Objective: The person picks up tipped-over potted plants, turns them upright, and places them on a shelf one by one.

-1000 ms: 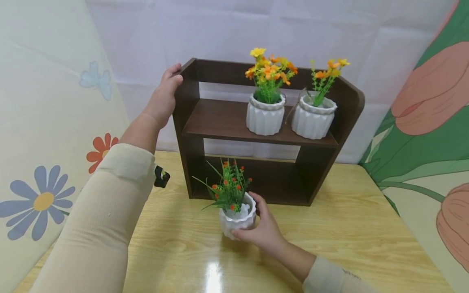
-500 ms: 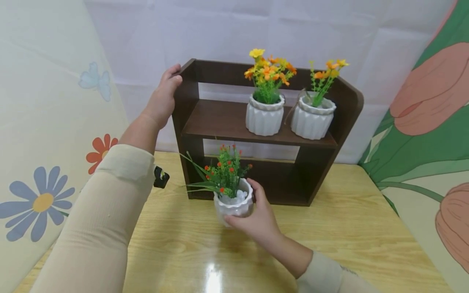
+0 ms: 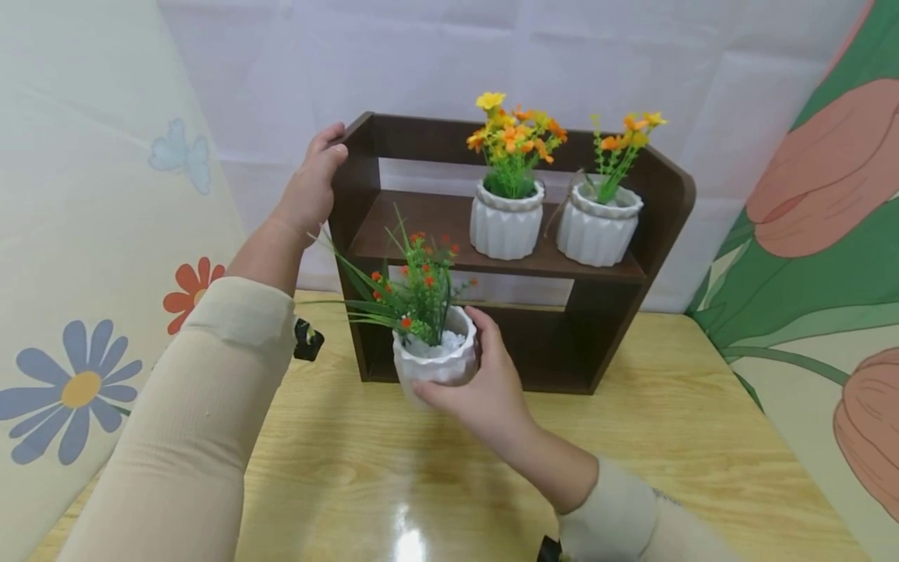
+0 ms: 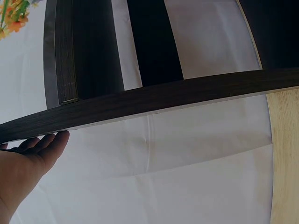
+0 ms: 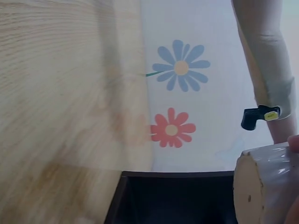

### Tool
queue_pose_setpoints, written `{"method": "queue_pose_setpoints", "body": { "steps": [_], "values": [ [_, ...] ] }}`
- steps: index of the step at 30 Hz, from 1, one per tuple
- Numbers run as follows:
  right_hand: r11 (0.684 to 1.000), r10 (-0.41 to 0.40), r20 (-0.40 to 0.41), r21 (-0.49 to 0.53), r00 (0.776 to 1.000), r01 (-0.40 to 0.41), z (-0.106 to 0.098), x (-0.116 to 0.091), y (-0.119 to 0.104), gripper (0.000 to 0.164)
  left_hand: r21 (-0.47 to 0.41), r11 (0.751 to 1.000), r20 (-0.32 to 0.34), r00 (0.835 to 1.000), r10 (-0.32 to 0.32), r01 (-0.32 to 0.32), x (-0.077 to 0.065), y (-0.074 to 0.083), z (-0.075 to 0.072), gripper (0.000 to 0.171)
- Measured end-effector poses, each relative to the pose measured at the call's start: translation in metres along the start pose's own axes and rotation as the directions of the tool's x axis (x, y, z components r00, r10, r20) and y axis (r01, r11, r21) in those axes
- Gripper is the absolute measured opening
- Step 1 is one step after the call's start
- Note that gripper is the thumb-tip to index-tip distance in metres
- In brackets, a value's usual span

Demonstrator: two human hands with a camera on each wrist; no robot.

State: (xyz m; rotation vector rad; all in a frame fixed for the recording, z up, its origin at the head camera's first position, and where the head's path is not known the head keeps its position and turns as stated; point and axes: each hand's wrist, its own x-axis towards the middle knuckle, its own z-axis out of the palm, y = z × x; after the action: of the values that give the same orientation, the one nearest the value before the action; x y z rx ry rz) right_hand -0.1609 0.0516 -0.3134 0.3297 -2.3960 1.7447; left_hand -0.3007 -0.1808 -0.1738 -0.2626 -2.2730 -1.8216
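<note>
My right hand (image 3: 488,382) grips a white fluted flowerpot (image 3: 435,363) by its right side, thumb at the front. Thin grassy leaves and small red flowers (image 3: 421,281) fill it, leaning left. In the head view the pot overlaps the lower front of a dark brown two-tier shelf (image 3: 421,226); the right wrist view shows the pot's pale underside (image 5: 248,191), held clear of the table. My left hand (image 3: 309,195) rests against the shelf's left side panel near its top. In the left wrist view its fingertips (image 4: 58,139) touch the panel's outer face.
Two white pots stand on the upper tier: one with yellow-orange flowers (image 3: 507,222) near the middle, another with sparser flowers (image 3: 600,230) at the right. The shelf stands on a light wooden table (image 3: 674,437). A pale cloth (image 3: 435,55) hangs behind.
My right hand has lifted the potted plant and carried it forward and left, toward the shelf. My left hand has stayed at the side panel.
</note>
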Motion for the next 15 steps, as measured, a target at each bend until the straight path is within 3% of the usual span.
{"method": "queue_pose_setpoints", "body": {
  "steps": [10,13,14,15],
  "values": [
    [0.999,-0.031,-0.009,-0.017,0.999,0.031,-0.005,0.014,-0.031,0.099,-0.051,0.998,0.013,0.999,0.036,-0.036,0.009,-0.006,-0.001,0.056],
    [0.999,-0.043,-0.013,-0.015,0.999,0.043,-0.007,0.019,-0.041,0.099,-0.069,0.996,0.033,0.997,0.065,-0.062,0.03,-0.021,-0.008,0.057],
    [0.999,-0.048,-0.013,-0.011,0.999,0.048,-0.007,0.021,-0.044,0.099,-0.157,0.985,0.054,0.995,0.082,-0.072,0.046,-0.034,-0.015,0.058],
    [0.999,-0.051,-0.014,-0.005,0.999,0.051,-0.008,0.023,-0.047,0.099,-0.186,0.98,0.055,0.995,0.078,-0.066,0.054,-0.038,-0.018,0.058]
  ]
}}
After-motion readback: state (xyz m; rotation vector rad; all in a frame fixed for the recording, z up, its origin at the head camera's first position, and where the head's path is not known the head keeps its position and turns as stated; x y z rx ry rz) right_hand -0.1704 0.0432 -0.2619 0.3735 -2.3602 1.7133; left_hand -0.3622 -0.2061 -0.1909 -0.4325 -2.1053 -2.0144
